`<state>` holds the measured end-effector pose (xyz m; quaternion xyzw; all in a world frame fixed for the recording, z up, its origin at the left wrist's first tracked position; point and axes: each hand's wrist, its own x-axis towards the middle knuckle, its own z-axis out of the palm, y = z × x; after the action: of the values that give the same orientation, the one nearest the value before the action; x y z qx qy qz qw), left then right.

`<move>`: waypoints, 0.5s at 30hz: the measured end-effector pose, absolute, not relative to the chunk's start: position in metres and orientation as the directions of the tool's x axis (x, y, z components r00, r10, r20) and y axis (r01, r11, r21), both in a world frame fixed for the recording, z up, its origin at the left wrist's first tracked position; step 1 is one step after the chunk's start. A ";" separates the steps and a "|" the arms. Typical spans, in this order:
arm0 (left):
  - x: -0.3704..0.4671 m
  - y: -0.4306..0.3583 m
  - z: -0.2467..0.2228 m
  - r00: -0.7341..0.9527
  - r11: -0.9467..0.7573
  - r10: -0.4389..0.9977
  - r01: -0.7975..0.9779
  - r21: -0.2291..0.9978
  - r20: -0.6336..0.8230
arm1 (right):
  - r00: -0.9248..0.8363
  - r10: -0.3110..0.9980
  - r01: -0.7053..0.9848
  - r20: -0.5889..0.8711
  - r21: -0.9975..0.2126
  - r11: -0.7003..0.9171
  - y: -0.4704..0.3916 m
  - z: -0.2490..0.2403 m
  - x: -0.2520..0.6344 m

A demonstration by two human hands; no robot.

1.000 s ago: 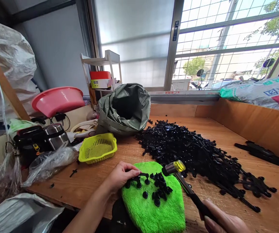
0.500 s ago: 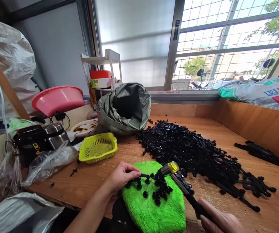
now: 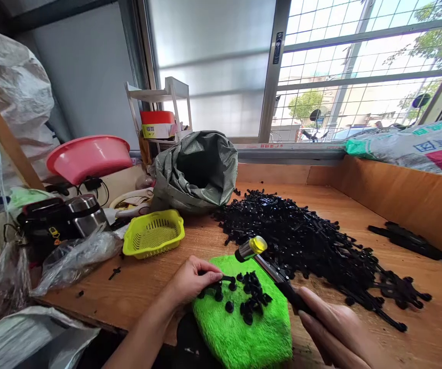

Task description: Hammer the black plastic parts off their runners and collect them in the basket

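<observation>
Hazards, bench station: left hand pinches a black plastic strip flat on the green cloth pad, fingertips closed on its near end; right hand is wrapped shut around the handle of a small hammer, whose yellow-faced head is raised above the pad's far edge. Risk one: the head lands on the left fingers, which lie just beside the strike zone. Risk two: a glancing blow lets the strip skid on the soft pile. Risk three: loose black caps clustered on the pad bounce off onto the wooden bench or into the large black parts heap nearby. Whether the strip's studs are seated squarely cannot be judged; detail too small.
</observation>
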<state>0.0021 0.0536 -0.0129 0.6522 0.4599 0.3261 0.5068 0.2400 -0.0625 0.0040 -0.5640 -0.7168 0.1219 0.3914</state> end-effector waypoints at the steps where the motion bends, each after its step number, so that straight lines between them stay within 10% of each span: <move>1: 0.002 0.054 -0.012 0.368 -0.076 0.929 0.283 0.956 -0.034 | -0.127 0.871 0.760 0.475 -0.518 0.393 -0.061 0.005 0.239; 5: 0.001 0.058 -0.006 0.432 -0.134 0.902 0.337 0.932 -0.026 | -0.363 0.758 0.837 0.542 -0.168 0.521 -0.053 0.005 0.240; 15: -0.001 0.064 -0.006 0.461 -0.240 0.887 0.456 0.857 0.003 | -0.433 0.779 0.850 0.454 -0.081 0.520 -0.052 0.006 0.244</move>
<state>-0.0014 0.0637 -0.0055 0.7443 0.4512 0.2565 0.4202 0.2439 -0.0521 0.0063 -0.4835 -0.8426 -0.0800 0.2235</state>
